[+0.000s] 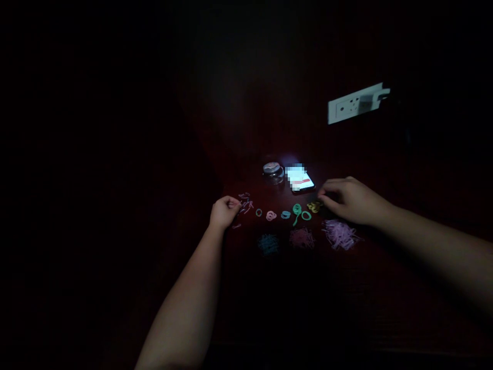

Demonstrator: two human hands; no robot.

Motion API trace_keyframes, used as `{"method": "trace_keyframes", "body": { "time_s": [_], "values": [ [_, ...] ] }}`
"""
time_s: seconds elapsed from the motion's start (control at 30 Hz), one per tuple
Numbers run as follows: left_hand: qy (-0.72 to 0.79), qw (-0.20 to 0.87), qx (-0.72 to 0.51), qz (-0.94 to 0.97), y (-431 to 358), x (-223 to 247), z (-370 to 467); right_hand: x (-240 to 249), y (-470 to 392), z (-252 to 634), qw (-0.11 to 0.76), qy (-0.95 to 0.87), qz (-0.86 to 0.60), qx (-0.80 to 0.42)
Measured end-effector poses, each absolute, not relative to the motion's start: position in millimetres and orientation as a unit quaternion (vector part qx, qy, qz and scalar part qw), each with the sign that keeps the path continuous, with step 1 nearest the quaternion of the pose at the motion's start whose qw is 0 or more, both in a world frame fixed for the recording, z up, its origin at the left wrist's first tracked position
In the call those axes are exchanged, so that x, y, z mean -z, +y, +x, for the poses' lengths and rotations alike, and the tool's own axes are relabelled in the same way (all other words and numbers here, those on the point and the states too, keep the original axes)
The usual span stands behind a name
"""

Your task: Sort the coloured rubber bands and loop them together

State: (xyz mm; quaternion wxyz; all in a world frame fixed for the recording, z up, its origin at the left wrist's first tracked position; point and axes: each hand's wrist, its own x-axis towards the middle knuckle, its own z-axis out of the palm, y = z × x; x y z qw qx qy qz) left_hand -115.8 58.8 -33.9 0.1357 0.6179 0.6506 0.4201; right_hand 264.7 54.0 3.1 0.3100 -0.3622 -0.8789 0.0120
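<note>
The scene is very dark, and small coloured elastic bands lie on a dark red surface (277,277). My left hand (224,211) is curled, its fingertips pinching at a loose cluster of pink bands (245,203). My right hand (346,199) rests knuckles up, its fingertips touching the yellow bands (314,206). Between the hands runs a row of small rings: a teal one (259,212), pink ones (271,216), a blue one (285,214) and green ones (299,212). Nearer to me lie three piles: blue (268,243), pink (302,238) and lilac (340,234).
A lit phone (299,178) lies face up behind the row, giving most of the light. Left of it stands a small round clear container (273,172). A white wall socket plate (356,104) with a plug sits at the upper right. Everything else is in darkness.
</note>
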Motion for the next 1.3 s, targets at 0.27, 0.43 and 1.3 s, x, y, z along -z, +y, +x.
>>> {"method": "trace_keyframes", "body": {
  "time_s": [0.27, 0.43, 1.3],
  "values": [
    [0.612, 0.156, -0.426, 0.648, 62, 40, -115, -2, 54, 265, 0.311, -0.874, -0.374, -0.005],
    [0.625, 0.141, -0.428, 0.637, 59, 37, -115, -1, 55, 265, 0.306, -0.879, -0.366, 0.002],
    [0.631, 0.149, -0.567, 0.508, 45, 37, -123, 0, 53, 265, 0.317, -0.879, -0.357, -0.015]
  ]
}}
